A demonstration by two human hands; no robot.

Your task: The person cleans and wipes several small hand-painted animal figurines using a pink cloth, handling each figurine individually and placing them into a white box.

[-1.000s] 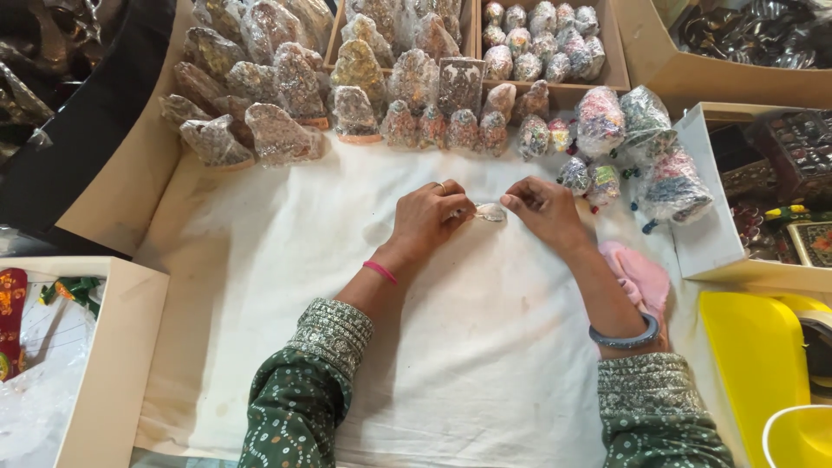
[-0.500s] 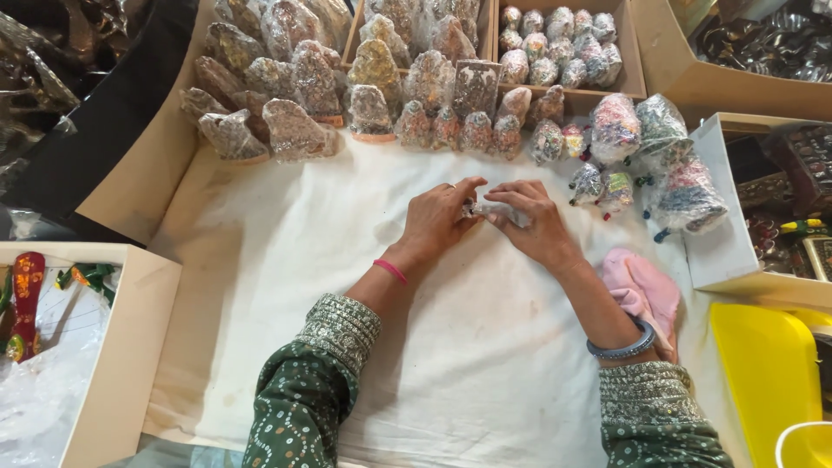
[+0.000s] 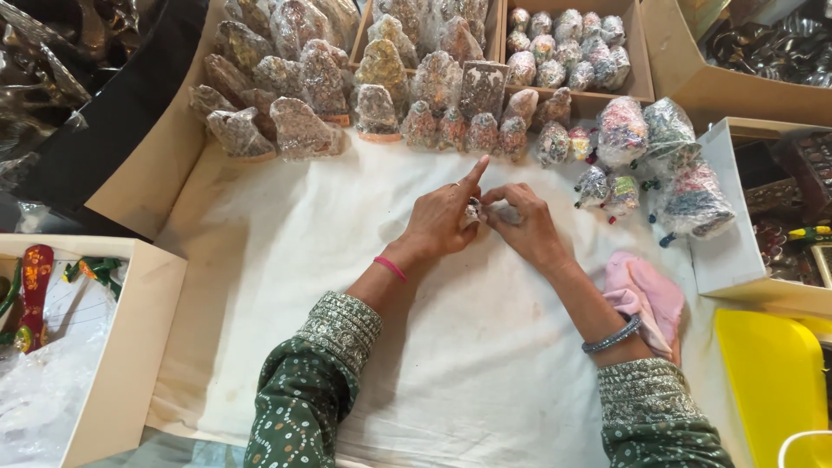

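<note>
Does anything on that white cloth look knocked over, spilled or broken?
Nothing stands out as spilled or broken. The left hand and right hand pinch a small wrapped piece over the white cloth. The wrapped figurines crowd along its far edge, some leaning. A pink cloth lies crumpled by the right wrist.

Left hand and right hand meet fingertip to fingertip, left forefinger raised.

Wrapped figurines lie behind both hands on the cloth
</note>
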